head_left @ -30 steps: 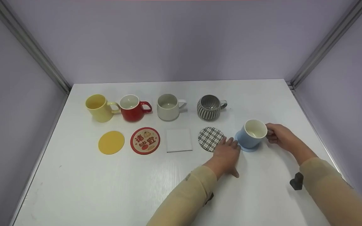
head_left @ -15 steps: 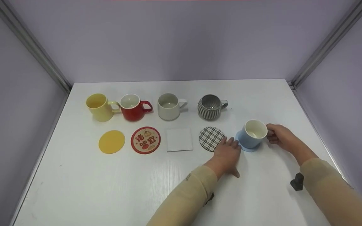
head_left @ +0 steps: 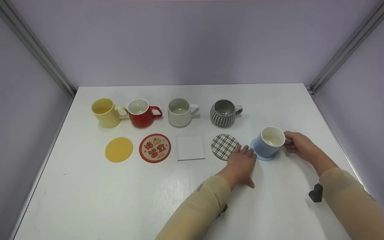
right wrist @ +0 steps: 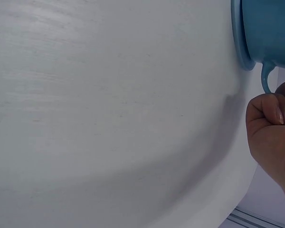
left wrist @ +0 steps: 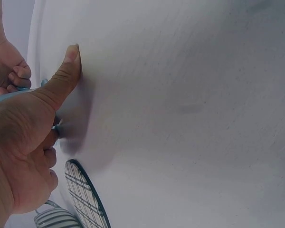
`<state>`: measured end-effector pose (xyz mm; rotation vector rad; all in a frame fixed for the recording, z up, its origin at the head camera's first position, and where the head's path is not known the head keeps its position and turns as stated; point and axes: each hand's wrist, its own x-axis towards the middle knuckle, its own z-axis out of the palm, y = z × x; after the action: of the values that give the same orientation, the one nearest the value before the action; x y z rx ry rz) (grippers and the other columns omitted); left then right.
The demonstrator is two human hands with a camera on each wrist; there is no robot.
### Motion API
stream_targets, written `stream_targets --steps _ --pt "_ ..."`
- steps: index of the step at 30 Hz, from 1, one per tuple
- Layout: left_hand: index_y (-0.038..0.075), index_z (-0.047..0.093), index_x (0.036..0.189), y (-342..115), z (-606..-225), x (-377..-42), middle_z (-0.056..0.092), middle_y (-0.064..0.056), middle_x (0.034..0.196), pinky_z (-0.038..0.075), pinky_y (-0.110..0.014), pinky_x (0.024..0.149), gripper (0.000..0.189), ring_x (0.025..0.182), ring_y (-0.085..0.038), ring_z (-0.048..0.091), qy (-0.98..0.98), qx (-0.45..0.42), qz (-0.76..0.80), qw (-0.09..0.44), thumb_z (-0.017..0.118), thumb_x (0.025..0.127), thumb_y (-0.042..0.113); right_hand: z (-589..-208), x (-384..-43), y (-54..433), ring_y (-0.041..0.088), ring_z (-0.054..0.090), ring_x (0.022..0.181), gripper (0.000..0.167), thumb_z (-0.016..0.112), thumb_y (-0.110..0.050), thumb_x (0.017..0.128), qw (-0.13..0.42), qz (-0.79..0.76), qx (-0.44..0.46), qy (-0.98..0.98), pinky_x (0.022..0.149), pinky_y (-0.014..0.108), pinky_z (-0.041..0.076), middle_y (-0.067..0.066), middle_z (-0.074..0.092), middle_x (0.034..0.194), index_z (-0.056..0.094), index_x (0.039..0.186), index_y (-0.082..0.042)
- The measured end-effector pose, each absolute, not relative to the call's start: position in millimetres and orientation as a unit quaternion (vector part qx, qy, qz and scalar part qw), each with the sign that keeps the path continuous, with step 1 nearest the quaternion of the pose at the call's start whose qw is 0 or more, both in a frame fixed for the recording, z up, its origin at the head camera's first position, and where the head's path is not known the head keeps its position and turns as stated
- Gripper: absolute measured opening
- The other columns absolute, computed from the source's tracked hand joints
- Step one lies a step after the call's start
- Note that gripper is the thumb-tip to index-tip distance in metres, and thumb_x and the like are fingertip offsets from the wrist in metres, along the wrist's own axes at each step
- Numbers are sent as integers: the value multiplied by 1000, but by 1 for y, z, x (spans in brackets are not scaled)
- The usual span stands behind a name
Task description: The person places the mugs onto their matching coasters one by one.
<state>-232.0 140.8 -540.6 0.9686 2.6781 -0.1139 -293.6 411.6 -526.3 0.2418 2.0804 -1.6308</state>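
In the head view, my right hand pinches the handle of a light blue mug with a white inside. The mug stands over a round blue coaster; the right wrist view shows the mug's base right by the coaster, with curled fingers at the handle. My left hand lies low over the table, fingers stretched forward, fingertips at the coaster's left edge and by a black-and-white checked round coaster. Its thumb sticks out sideways in the left wrist view.
Along the back stand a yellow mug, a red mug, a pale grey mug and a striped grey mug. In front lie a yellow coaster, a red-rimmed coaster and a white square coaster. Walls enclose the white table.
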Motion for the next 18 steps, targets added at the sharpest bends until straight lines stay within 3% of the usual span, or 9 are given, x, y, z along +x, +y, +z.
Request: stream_targets --steps 18 --pt "20 34 168 140 -543 -233 28 1 174 11 -36 132 114 162 -19 19 927 346 -30 144 79 79 76 -532 -296 416 10 41 69 38 43 -20 108 236 -602 101 756 62 24 41 -7 46 74 46 70 -18"
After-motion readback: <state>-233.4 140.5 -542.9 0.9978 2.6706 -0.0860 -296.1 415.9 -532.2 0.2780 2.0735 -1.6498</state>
